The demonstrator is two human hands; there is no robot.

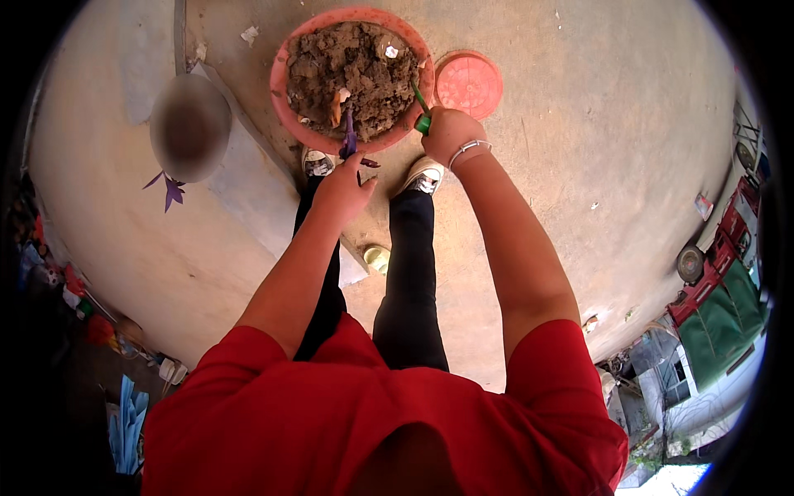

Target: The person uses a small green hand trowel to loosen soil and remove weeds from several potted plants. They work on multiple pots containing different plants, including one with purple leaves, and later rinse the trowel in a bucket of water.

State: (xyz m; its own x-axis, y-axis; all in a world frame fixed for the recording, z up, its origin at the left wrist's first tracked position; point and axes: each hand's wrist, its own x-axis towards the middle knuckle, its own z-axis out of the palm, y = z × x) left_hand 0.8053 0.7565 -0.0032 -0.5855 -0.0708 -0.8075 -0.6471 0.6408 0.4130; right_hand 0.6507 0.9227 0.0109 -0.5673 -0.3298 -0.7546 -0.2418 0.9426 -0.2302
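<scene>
A wide reddish basin (279,91) full of crumbly brown soil (351,70) stands on the ground at my feet. At its near rim my left hand (341,194) is closed around a purple-leaved plant cutting (349,142), whose upper end leans over the soil. My right hand (453,132), with a bracelet at the wrist, grips a small green-handled tool (423,124) by the basin's right rim. The tool's thin green shaft slants up to the soil's edge; its tip is hard to make out.
A round pink plastic lid or saucer (469,84) lies right of the basin. Purple leaves (172,190) show at the left below a blurred round shape (190,128). A small yellowish cup (377,259) is between my legs. Farther right stands a red cart with a wheel (690,264).
</scene>
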